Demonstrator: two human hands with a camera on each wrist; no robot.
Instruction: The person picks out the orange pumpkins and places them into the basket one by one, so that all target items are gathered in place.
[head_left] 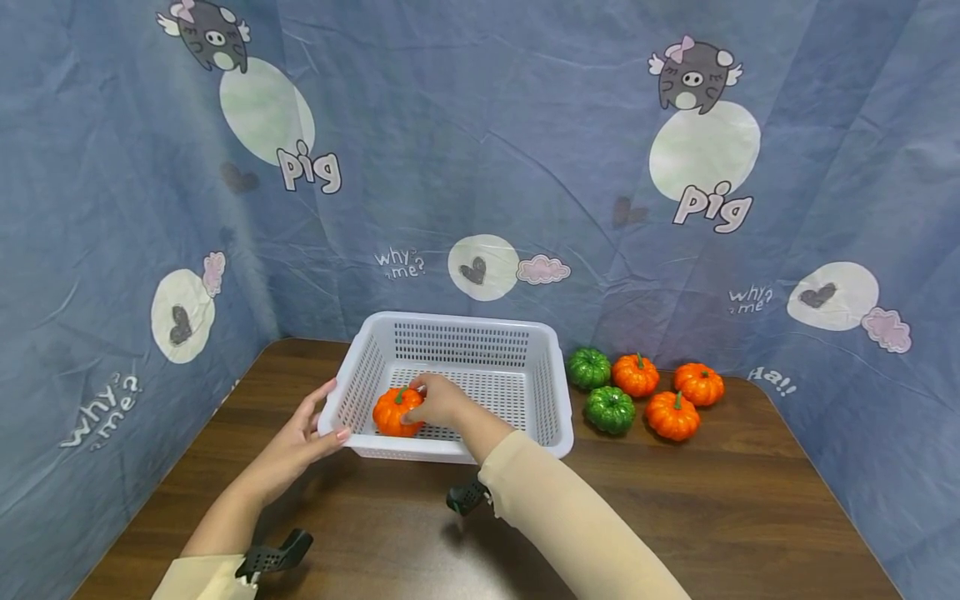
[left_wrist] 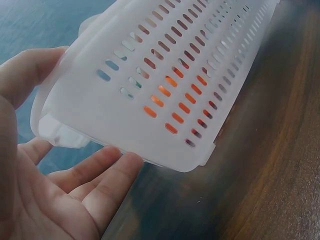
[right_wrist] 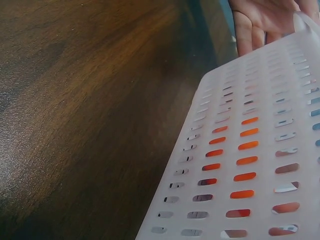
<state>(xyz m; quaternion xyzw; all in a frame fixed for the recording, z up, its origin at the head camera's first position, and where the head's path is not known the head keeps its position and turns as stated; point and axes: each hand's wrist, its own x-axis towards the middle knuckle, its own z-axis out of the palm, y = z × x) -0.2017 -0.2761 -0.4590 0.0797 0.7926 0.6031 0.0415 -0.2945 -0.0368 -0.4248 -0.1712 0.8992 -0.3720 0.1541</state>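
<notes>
A white plastic basket (head_left: 405, 447) with slotted walls stands on the wooden table. My left hand (head_left: 296, 440) grips its front left corner, thumb on the rim and fingers along the left side. In the left wrist view the fingertips (left_wrist: 131, 161) touch the end wall. Inside the basket, near its left end, sits an orange pumpkin (head_left: 390, 414) with a green stem. My right hand (head_left: 444, 402) reaches over the front rim and holds this pumpkin from its right side. In the right wrist view, orange shows through the slots of the basket wall (right_wrist: 265, 120), which mostly hides that hand.
Right of the basket are two green pumpkins (head_left: 610, 410) and several orange pumpkins (head_left: 672, 416), grouped close together. A blue patterned cloth (head_left: 420, 158) hangs behind and beside the table (head_left: 720, 508). Dark wrist mounts (head_left: 274, 557) hang below both forearms.
</notes>
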